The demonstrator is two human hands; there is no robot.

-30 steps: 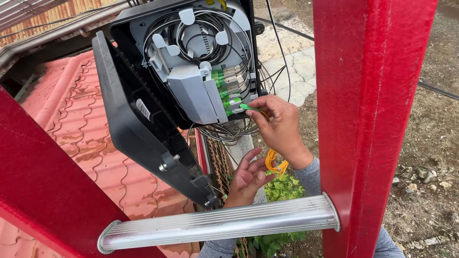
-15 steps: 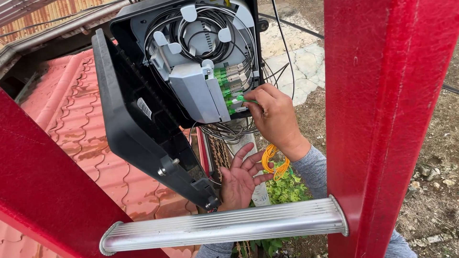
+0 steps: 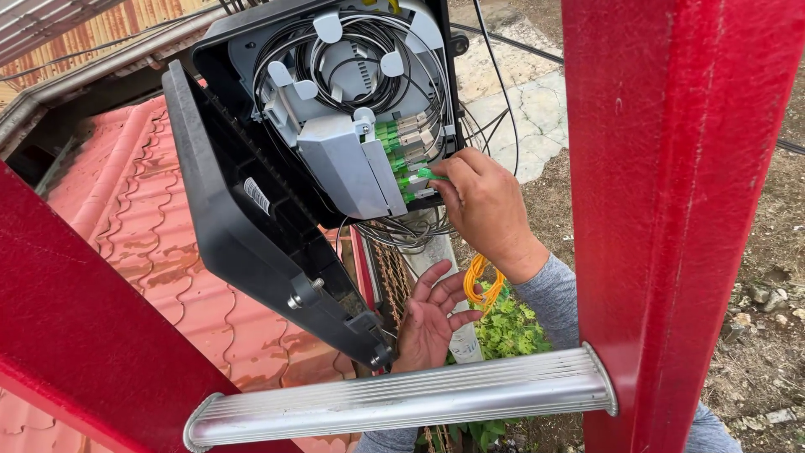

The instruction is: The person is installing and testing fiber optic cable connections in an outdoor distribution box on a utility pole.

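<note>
An open black junction box hangs in front of me, its lid swung down to the left. Inside are a grey tray, coiled black cables and a row of green connectors. My right hand pinches a green connector at the lower end of that row. My left hand is below the box with its fingers spread, touching the lower corner of the lid. A coil of yellow cable hangs between the two hands.
Red ladder rails frame the view left and right, with a ribbed metal rung across the bottom. A red tiled roof lies left, dirt ground and stone paving far below, and a green plant under the hands.
My right hand moved up to the green connectors and closed its fingertips on one. The view shifted slightly right. My left hand stayed under the box lid.
</note>
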